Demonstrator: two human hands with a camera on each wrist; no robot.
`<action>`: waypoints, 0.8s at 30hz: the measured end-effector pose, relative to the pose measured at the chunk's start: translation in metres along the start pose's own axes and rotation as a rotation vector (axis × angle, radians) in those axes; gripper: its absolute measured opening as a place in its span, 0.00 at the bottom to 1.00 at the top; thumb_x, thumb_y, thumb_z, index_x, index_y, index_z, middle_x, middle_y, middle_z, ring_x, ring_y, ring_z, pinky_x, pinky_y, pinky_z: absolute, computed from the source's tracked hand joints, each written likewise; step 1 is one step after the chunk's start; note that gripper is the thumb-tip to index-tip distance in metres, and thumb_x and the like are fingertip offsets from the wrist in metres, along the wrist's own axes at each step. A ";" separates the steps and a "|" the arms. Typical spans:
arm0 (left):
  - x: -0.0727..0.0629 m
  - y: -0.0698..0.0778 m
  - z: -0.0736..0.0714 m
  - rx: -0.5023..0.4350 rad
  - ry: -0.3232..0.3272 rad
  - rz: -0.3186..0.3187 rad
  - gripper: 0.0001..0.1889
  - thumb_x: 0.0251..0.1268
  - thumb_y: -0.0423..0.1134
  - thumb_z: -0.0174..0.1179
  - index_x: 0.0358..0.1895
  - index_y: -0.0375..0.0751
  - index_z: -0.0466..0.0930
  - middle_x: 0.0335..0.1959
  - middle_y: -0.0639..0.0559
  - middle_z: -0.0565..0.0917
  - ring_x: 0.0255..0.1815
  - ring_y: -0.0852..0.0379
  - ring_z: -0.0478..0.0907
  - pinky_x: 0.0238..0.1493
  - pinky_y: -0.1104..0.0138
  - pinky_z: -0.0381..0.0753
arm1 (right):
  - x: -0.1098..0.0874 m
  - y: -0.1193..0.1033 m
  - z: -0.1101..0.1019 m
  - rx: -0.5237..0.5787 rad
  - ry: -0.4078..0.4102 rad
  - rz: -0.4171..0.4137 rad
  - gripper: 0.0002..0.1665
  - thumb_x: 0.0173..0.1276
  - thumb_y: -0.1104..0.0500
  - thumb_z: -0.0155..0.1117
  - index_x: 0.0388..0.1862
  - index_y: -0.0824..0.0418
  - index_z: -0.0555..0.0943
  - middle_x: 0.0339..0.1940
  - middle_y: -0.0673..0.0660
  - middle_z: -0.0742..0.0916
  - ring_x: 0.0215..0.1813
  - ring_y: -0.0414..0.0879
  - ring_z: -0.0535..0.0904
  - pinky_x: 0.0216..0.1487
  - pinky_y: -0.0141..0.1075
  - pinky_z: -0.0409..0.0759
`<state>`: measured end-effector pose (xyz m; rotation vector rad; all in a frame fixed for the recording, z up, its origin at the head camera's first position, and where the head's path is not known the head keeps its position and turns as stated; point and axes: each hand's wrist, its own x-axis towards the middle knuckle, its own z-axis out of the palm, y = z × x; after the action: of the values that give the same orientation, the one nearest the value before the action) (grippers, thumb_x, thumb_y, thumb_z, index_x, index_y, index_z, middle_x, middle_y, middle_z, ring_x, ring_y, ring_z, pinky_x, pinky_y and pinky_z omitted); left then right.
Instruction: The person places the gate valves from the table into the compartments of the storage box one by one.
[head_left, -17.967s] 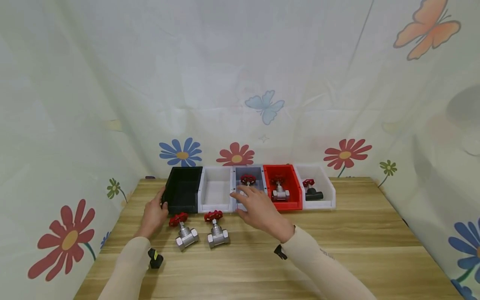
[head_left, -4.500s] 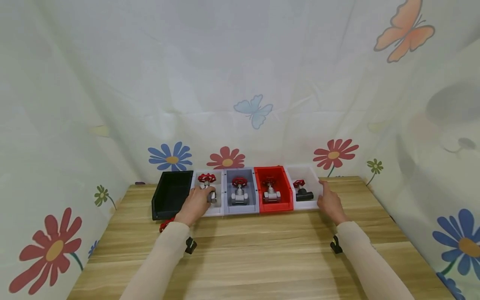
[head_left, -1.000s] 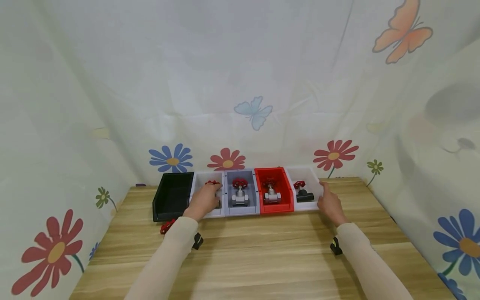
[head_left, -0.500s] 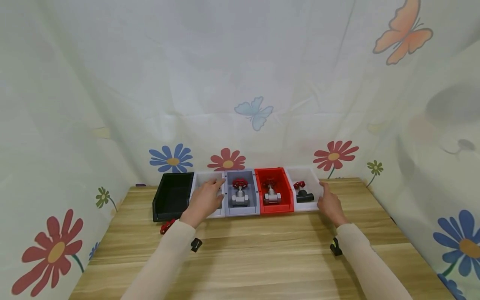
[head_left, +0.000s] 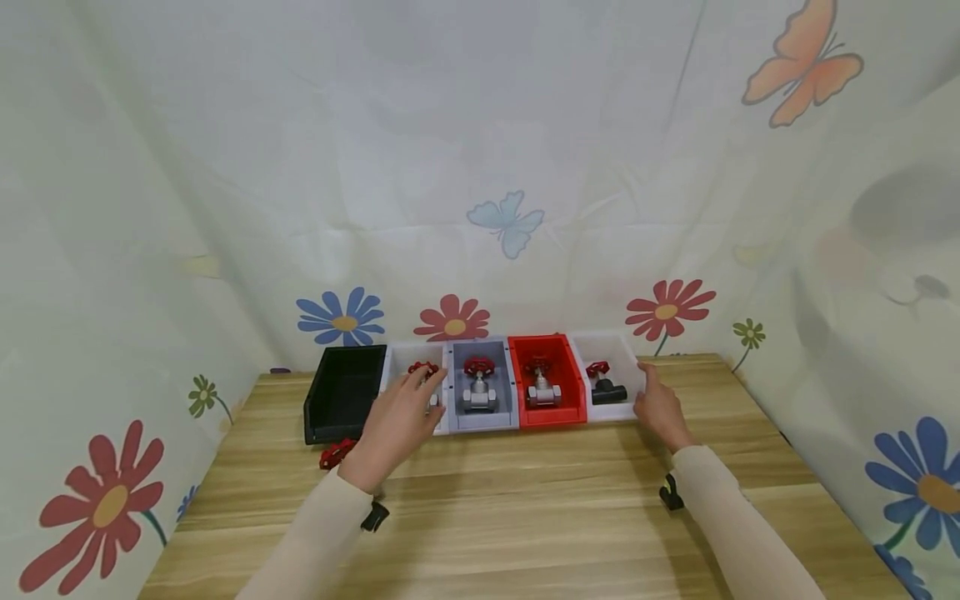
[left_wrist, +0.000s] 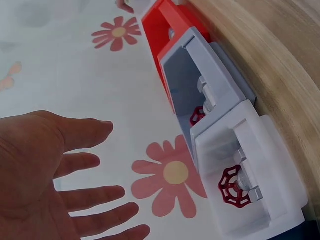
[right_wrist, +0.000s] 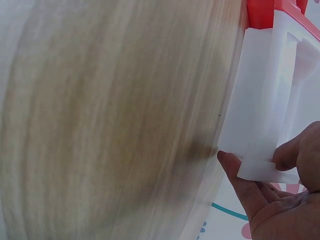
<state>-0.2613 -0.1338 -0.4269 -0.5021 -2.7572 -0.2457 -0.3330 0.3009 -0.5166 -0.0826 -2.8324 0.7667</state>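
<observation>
My left hand (head_left: 397, 421) hovers over the front of the left white bin (left_wrist: 280, 185), fingers spread and holding nothing. In that bin stands a metal valve with a red handwheel (left_wrist: 235, 187), partly hidden by the hand in the head view. At the far right, my right hand (head_left: 662, 410) pinches the side wall of the right white bin (right_wrist: 265, 120) between thumb and fingers. A black valve with a red handle (head_left: 609, 390) lies inside that bin. Another red handwheel (head_left: 337, 454) shows in front of the black bin (head_left: 347, 435), the rest of it behind my left arm.
Between the white bins stand a grey bin (head_left: 484, 422) and a red bin (head_left: 553, 415), each with a metal valve inside. All the bins form one row along the back of the wooden table (head_left: 510, 517), before a flowered curtain (head_left: 525, 125).
Since the earliest frame, one valve has gone from the table into the left white bin, and my right hand has moved to the right white bin. Just now my left hand draws back, uncovering the handwheel.
</observation>
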 end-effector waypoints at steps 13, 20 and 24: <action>-0.032 -0.001 -0.021 0.016 0.038 0.016 0.33 0.60 0.49 0.68 0.70 0.53 0.70 0.67 0.42 0.75 0.65 0.41 0.75 0.54 0.46 0.80 | 0.001 0.003 0.001 0.009 -0.012 -0.003 0.34 0.68 0.68 0.50 0.73 0.66 0.57 0.36 0.75 0.84 0.30 0.58 0.77 0.36 0.52 0.75; -0.049 -0.011 -0.023 0.028 0.040 0.015 0.34 0.59 0.48 0.69 0.69 0.51 0.71 0.69 0.40 0.73 0.68 0.39 0.70 0.62 0.43 0.74 | 0.001 0.002 0.001 0.004 -0.021 0.003 0.34 0.69 0.68 0.50 0.73 0.66 0.57 0.30 0.71 0.83 0.27 0.55 0.74 0.32 0.48 0.73; -0.058 -0.017 -0.019 0.060 0.058 0.027 0.34 0.58 0.47 0.70 0.69 0.50 0.71 0.69 0.39 0.73 0.68 0.37 0.69 0.64 0.42 0.72 | 0.002 0.001 0.001 0.012 -0.027 0.013 0.34 0.70 0.68 0.50 0.73 0.66 0.56 0.31 0.72 0.83 0.27 0.55 0.74 0.32 0.45 0.72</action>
<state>-0.2108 -0.1724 -0.4309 -0.5078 -2.6910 -0.1680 -0.3347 0.3014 -0.5172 -0.0903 -2.8546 0.7938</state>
